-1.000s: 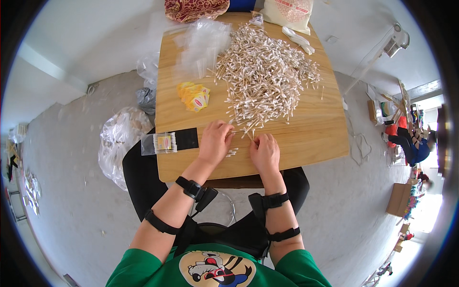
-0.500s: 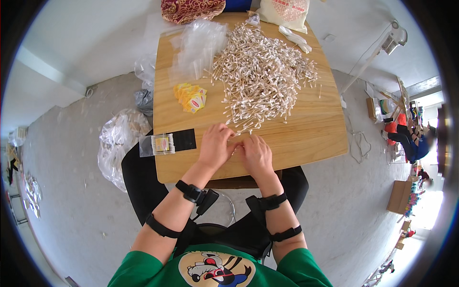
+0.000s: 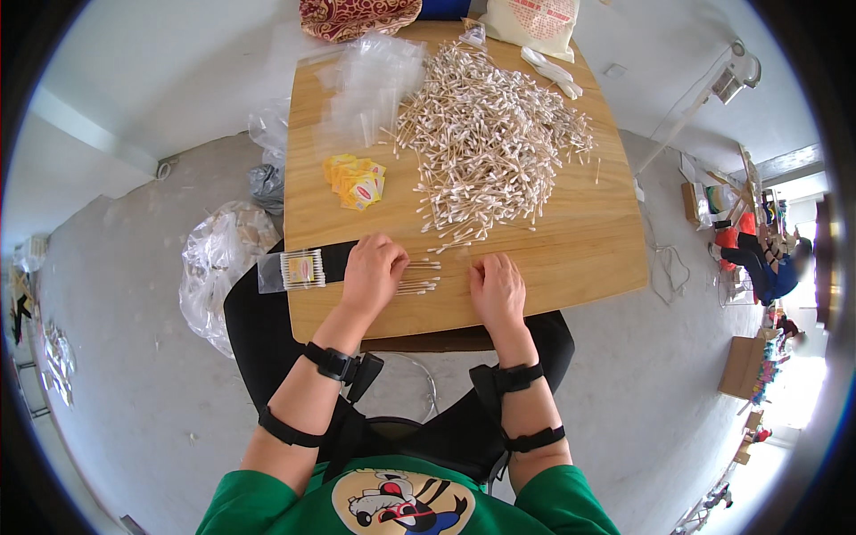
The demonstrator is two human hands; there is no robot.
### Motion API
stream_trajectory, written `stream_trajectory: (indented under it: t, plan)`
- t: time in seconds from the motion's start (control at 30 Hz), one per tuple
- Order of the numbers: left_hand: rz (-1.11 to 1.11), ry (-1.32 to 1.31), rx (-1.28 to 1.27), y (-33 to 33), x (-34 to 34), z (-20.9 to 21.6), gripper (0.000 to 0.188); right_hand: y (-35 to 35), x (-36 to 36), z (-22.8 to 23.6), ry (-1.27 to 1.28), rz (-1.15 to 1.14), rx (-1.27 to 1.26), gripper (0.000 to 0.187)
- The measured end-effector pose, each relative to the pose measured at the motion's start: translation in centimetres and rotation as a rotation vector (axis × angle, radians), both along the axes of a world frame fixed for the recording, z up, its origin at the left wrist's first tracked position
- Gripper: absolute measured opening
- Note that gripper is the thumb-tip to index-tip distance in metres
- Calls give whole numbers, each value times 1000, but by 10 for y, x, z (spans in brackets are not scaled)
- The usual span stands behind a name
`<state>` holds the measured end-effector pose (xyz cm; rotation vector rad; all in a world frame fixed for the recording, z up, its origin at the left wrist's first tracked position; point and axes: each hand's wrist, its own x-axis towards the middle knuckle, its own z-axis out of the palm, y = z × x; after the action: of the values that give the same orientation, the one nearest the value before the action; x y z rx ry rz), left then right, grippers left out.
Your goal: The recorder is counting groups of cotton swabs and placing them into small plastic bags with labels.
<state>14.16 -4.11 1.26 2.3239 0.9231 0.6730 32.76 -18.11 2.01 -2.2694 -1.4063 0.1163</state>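
Observation:
My left hand (image 3: pixel 373 272) is closed over the right part of a black strip (image 3: pixel 338 257) at the table's near edge. Several cotton swabs (image 3: pixel 423 276) stick out in spread rows to the right from under its fingers, which hide their left ends. My right hand (image 3: pixel 499 290) rests on the wood a little further right, fingers curled toward the thumb; whatever they hold is hidden. Left of the strip lies a clear bag (image 3: pixel 272 273) with a row of swabs and a yellow card (image 3: pixel 303 270) in it. A large heap of cotton swabs (image 3: pixel 499 134) spreads beyond my hands.
Yellow cards (image 3: pixel 355 182) lie in a pile at the left of the table (image 3: pixel 588 241), with clear bags (image 3: pixel 374 80) behind them. White gloves (image 3: pixel 553 71) and a cloth bag (image 3: pixel 532 25) sit at the far right. A filled plastic sack (image 3: pixel 223 276) stands on the floor.
My hands were together near the heap's front edge. They have moved apart, the left one leftward onto the strip. The swabs in rows now show between them.

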Motion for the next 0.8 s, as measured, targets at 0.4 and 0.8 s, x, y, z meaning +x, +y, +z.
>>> stream_trajectory:
  t: [0.4, 0.8]
  plan:
    - [-23, -101, -20, -15, 31, 3, 19, -81, -21, 23, 100, 175, -123, 10]
    - [-24, 52, -45, -7, 26, -6, 10, -62, -9, 12, 187, 79, 75, 6]
